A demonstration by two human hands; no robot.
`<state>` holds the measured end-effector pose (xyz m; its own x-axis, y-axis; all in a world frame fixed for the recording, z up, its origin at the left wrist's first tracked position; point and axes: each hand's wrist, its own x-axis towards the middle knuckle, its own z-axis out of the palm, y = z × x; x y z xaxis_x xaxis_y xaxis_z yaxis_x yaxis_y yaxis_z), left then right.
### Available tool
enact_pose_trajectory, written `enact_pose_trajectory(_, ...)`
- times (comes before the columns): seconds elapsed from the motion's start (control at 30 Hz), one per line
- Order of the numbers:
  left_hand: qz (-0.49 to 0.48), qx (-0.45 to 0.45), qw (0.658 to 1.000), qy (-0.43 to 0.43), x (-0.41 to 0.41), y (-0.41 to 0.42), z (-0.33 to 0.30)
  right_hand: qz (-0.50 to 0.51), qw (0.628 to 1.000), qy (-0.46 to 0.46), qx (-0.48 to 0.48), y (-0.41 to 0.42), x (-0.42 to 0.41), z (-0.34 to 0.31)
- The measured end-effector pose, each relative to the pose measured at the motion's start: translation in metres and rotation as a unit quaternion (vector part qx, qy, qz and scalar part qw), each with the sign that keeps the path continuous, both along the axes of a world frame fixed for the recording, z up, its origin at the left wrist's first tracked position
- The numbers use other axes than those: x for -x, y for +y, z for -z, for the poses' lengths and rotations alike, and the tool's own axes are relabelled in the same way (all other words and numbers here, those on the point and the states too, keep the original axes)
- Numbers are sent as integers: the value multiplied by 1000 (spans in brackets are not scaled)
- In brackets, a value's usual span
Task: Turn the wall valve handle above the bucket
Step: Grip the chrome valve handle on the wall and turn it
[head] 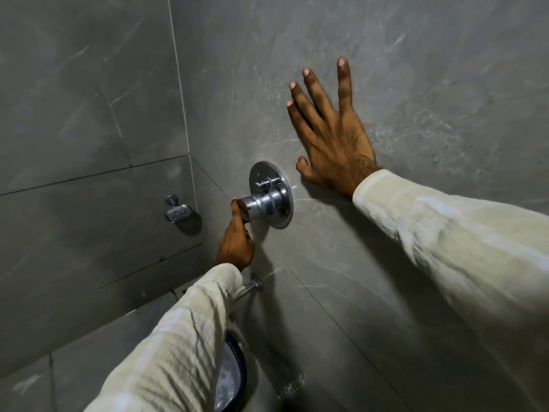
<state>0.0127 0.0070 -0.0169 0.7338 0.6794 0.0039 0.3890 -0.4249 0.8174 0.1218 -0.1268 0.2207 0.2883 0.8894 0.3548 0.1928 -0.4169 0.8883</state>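
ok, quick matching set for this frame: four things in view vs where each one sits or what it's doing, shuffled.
1. left hand
2. right hand
3. soap dish
4. bucket

A. on the far wall, left of the valve
B. flat on the tile, fingers spread
C. at the knob of the valve handle
D. below the valve, partly behind a sleeve

Pairs: 1-C, 2-B, 3-A, 4-D
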Motion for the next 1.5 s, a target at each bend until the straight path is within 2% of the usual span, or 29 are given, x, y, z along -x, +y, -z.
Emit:
enact_pose_trajectory(0.2,19,-76,996,43,8,13,-11,2,1000,1,2,-1,2,0)
enact_pose_trajectory(0.37,40,-84,994,61,7,19,-14,2,1000,2,2,-2,4,-2)
enact_pose_trajectory(0.6,77,-33,996,20,4,31,-17,5,1000,1,2,0,3,-1)
enact_pose_trajectory(0.9,47,-126,990,-36,-22,25,-59,2,1000,3,-6,1,0,2)
enact_pose_trajectory(1.5,6,-131,990,-60,-39,21,-82,3,1000,11,-9,3,-3,4)
